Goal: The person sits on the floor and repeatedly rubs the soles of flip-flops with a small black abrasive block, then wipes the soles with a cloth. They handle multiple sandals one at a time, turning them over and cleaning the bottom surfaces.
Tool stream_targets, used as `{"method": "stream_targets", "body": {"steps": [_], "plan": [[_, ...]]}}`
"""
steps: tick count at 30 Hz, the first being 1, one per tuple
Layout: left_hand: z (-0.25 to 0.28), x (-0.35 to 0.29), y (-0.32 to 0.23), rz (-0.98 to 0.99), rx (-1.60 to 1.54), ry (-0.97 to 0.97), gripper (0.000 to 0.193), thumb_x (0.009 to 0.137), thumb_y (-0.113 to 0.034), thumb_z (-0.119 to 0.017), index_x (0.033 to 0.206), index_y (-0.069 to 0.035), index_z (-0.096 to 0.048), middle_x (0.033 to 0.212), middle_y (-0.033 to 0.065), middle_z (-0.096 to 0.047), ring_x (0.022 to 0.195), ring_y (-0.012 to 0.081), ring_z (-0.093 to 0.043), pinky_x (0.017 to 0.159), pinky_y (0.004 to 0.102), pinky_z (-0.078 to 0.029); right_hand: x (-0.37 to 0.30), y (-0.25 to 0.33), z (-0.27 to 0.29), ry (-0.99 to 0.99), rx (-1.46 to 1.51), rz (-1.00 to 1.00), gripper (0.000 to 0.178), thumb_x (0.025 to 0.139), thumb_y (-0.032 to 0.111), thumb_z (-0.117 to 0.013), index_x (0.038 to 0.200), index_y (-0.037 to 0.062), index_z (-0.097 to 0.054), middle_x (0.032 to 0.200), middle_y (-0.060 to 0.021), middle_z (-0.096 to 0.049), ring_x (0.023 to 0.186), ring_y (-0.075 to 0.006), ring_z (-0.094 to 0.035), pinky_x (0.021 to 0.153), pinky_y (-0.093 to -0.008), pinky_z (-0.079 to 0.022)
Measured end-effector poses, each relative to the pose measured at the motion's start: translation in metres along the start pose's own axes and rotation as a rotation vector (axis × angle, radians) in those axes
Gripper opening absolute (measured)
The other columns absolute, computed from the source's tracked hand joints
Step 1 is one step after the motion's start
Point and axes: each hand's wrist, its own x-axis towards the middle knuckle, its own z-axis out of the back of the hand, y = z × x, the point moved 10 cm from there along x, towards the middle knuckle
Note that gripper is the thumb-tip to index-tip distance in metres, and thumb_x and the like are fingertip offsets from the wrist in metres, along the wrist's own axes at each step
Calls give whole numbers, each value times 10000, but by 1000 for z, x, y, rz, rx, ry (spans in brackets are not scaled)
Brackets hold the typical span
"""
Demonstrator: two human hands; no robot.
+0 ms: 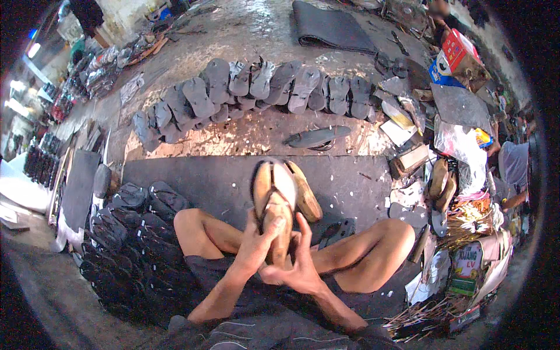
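Note:
Between my crossed legs I hold a wooden shoe last [281, 226] with its toe end pointing away from me. A dark sandal sole shows along its left edge, and a thong strap [273, 197] seems to run across it. My left hand [252, 249] is closed around its left side, thumb along the top. Around the heel end curls my right hand [300, 265], with a finger raised on the right side. A second wooden last [307, 195] lies just beyond, on the dark mat [192, 178]. How the sandal sits under the held last is hidden.
A curved row of grey sandals [219, 87] stands ahead, with a single sandal [318, 137] nearer. Dark sandals [125, 239] pile up at my left. To my right are a cardboard piece [410, 158], wooden lasts [441, 185] and bundled sticks [466, 219]. A person's sleeve [514, 166] shows far right.

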Motion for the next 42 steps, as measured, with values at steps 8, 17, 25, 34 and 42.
{"method": "stream_targets", "body": {"steps": [8, 17, 25, 34, 42], "plan": [[11, -24, -16, -230, 317, 275, 307, 1136, -287, -553, 1215, -12, -664, 958, -19, -653, 858, 128, -586, 792, 293, -501, -17, 16, 14, 53, 941, -392, 1113, 784, 47, -824, 1684, 72, -170, 1551, -179, -450, 1482, -312, -432, 1248, -483, -367], [-10, -39, 133, 213, -440, 487, 603, 1029, -137, -703, 1584, -75, -475, 1541, 148, -577, 1409, 277, -573, 1200, 449, -469, 14, 80, -3, 88, 91, 78, 1281, 771, 80, -803, 1698, 87, 81, 1636, -207, -293, 1541, -333, -337, 1256, -487, -302], [-43, 22, 51, 324, -1018, 355, 788, 1082, -664, -428, 1622, -89, -432, 1550, 166, -572, 1390, 340, -593, 1212, 495, -460, 30, 38, 3, -41, -63, 80, 1264, 816, 152, -776, 1678, -14, 134, 1756, -264, -11, 1639, -367, -80, 1328, -503, -121], [-6, 34, 21, 148, -1304, 532, 691, 1005, -670, -603, 1489, -179, -560, 1198, 56, -516, 912, 165, -472, 796, 328, -438, 81, -28, 210, -314, -727, -182, 901, 922, 127, -632, 1678, 131, -142, 1546, -344, -436, 1437, -478, -476, 1143, -534, -438], [-45, -23, 27, 140, -1224, 746, 652, 881, -481, -704, 1395, -93, -605, 1149, 69, -601, 971, 205, -581, 864, 359, -495, 124, 158, 28, 187, -881, 655, 925, 706, 286, -983, 1499, 68, -559, 1520, -207, -576, 1413, -375, -547, 1177, -484, -437]]}}
